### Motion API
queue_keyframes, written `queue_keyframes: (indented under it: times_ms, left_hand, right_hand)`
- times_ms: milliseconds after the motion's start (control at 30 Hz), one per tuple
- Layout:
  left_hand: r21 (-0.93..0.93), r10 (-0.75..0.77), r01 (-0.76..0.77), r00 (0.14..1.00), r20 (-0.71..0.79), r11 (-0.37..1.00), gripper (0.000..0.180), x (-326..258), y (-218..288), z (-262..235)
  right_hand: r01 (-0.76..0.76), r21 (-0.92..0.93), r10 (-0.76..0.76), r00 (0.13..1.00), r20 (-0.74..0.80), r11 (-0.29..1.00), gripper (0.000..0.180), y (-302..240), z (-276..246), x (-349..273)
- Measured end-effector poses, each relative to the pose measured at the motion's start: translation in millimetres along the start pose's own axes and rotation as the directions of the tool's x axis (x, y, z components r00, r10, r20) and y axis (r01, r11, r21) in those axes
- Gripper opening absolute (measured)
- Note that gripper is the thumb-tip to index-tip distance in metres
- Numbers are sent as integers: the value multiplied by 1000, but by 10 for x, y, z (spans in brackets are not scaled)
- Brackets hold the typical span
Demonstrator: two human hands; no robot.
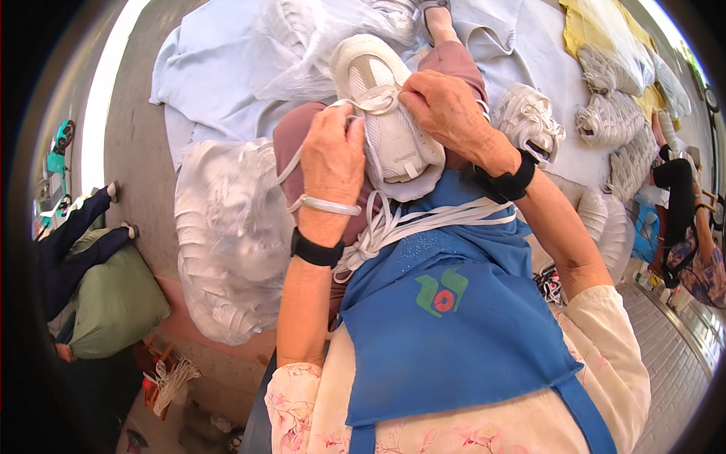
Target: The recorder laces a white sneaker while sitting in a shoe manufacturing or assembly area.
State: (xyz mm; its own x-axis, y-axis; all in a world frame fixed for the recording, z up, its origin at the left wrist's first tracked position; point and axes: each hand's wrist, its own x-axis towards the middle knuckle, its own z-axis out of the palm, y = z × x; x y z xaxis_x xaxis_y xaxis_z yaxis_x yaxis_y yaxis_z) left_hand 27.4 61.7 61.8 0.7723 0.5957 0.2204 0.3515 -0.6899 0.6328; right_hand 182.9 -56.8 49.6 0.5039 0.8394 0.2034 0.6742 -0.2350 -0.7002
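A white mesh sneaker [398,151] rests on my lap with its toe pointing away from me. A flat white shoelace [378,100] crosses its front eyelets. My left hand [333,155] is closed on the lace at the shoe's left edge, and a loose length hangs past my wrist. At the right edge my right hand [446,110] pinches the lace too, though its fingertips partly hide it. A bundle of spare white laces [386,234] lies across my blue apron [454,340], just below the shoe's heel.
Plastic bags of white shoes [227,242] stand left of my knee. To the right sit a laced sneaker [528,121] and stacked shoes [609,121] on a pale cloth [204,68]. People are at both sides; a green sack [121,295] is at left.
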Motion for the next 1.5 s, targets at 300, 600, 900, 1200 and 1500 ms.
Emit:
queue_keyframes:
  times_ms: [300,600,900,1200,1500]
  left_hand:
    - [230,-194,179,980,41,956,40,-253,281,484]
    - [218,-121,147,984,-129,965,33,-328,146,698]
    - [101,-61,73,992,-113,992,21,-276,14,719]
    - [55,-186,189,981,-52,980,16,-319,25,610]
    - [-43,-119,118,993,-22,992,21,-257,-63,562]
  right_hand:
    - [54,-292,-22,993,113,955,42,-234,-170,-392]
    - [22,-309,46,976,214,951,26,-33,24,-193]
    - [67,-64,-65,997,31,996,25,58,30,-297]
    - [156,-31,-157,988,-5,987,19,-32,-20,-320]
    - [212,-51,-207,974,89,976,24,-215,-102,-301]
